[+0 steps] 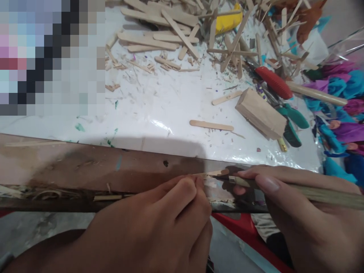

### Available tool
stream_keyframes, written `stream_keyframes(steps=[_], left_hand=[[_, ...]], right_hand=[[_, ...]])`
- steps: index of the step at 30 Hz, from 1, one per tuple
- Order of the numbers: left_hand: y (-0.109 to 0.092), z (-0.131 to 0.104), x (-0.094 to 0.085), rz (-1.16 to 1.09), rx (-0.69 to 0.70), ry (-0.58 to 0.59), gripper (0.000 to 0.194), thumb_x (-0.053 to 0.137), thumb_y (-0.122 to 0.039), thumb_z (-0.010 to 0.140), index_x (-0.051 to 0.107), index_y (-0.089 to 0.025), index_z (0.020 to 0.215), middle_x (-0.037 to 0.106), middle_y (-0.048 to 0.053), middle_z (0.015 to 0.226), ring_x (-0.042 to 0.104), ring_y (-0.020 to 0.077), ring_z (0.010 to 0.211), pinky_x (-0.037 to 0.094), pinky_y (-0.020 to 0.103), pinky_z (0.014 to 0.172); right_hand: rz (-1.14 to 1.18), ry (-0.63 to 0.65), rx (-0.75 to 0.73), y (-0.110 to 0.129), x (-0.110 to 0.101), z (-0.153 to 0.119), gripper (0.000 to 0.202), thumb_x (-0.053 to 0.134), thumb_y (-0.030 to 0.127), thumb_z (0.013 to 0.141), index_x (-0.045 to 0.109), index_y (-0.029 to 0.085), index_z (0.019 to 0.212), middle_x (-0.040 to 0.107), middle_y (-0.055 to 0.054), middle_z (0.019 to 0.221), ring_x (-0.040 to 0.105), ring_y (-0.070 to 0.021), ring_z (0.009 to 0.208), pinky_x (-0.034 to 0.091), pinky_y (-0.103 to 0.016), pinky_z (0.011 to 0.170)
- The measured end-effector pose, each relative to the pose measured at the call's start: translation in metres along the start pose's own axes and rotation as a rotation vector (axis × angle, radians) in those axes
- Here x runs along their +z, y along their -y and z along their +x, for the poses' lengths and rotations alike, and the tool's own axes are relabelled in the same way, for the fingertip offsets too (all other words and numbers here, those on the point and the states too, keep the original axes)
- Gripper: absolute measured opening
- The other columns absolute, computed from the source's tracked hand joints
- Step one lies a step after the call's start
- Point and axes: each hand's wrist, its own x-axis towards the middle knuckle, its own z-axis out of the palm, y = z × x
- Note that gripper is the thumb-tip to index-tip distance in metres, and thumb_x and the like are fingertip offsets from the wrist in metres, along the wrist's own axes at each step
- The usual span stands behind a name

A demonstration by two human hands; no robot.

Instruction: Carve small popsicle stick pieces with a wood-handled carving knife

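My left hand [167, 216] is closed in a pinch near the table's front edge, its fingers on a thin wooden craft stick [223, 172] that sticks out to the right. Most of that stick is hidden by the fingers. In my right hand [287, 197] is a carving knife [315, 195] with a wooden handle and a metal collar, held like a pen. Its dark, thin blade points left and meets or lies very near the stick, just right of my left fingertips; contact cannot be made out.
A loose craft stick [212, 125] and a wooden block [261, 113] lie ahead. Beyond are piled craft sticks [150, 41], red-handled [274, 81] and green-handled tools [295, 115]. Blue and purple wrapped bundles [341, 113] line the right. Shavings gather along the table's front edge [71, 193].
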Motion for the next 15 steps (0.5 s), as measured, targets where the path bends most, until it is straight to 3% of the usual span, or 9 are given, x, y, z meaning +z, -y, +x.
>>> stream_keyframes(steps=[1,2,5,9,12,15], left_hand=[[0.001,-0.001,0.000,-0.021,0.050,-0.067,0.037,0.068,-0.023,0.129,0.097,-0.026,0.106,0.094,0.002,0.119,0.078,0.0211,0.109,0.071,0.029,0.110],[0.002,-0.001,0.000,-0.016,0.032,-0.008,0.030,0.072,-0.024,0.127,0.097,-0.026,0.110,0.095,0.002,0.123,0.078,0.0211,0.111,0.072,0.029,0.114],[0.007,0.005,-0.004,-0.035,0.011,0.016,0.020,0.080,-0.031,0.124,0.097,-0.025,0.116,0.095,0.006,0.123,0.082,0.0241,0.115,0.075,0.034,0.119],[0.016,0.026,-0.008,-0.153,0.072,0.039,0.031,0.082,-0.048,0.124,0.095,-0.025,0.139,0.094,0.012,0.137,0.085,0.0343,0.134,0.077,0.052,0.128],[0.020,0.038,-0.009,-0.162,0.077,0.057,0.032,0.083,-0.049,0.122,0.093,-0.025,0.139,0.093,0.014,0.141,0.084,0.0364,0.140,0.077,0.054,0.129],[0.018,0.034,-0.009,-0.155,0.089,0.081,0.028,0.085,-0.046,0.121,0.093,-0.025,0.138,0.093,0.014,0.141,0.084,0.0366,0.141,0.076,0.054,0.129]], right_hand=[[0.004,0.007,0.006,-0.001,0.000,-0.001,0.038,0.107,0.082,0.093,0.104,0.044,0.090,0.100,-0.005,0.100,0.096,-0.0330,0.087,0.083,-0.038,0.079],[0.011,0.009,0.007,-0.002,0.000,-0.002,0.037,0.106,0.082,0.094,0.104,0.045,0.091,0.100,-0.005,0.099,0.095,-0.0333,0.086,0.083,-0.039,0.079],[0.013,-0.028,-0.007,-0.004,0.003,-0.006,0.029,0.108,0.078,0.094,0.104,0.049,0.094,0.100,-0.003,0.100,0.094,-0.0341,0.087,0.083,-0.043,0.082],[-0.031,-0.082,-0.037,-0.006,0.007,-0.009,0.027,0.109,0.077,0.094,0.105,0.051,0.097,0.100,-0.001,0.102,0.093,-0.0370,0.088,0.082,-0.050,0.083],[-0.065,-0.064,-0.098,-0.005,0.003,-0.010,0.025,0.104,0.076,0.100,0.104,0.052,0.097,0.100,-0.001,0.102,0.093,-0.0365,0.086,0.082,-0.052,0.085],[-0.187,0.013,-0.194,-0.005,-0.004,-0.012,0.018,0.097,0.069,0.110,0.104,0.055,0.102,0.100,0.001,0.104,0.095,-0.0355,0.089,0.084,-0.053,0.092]])
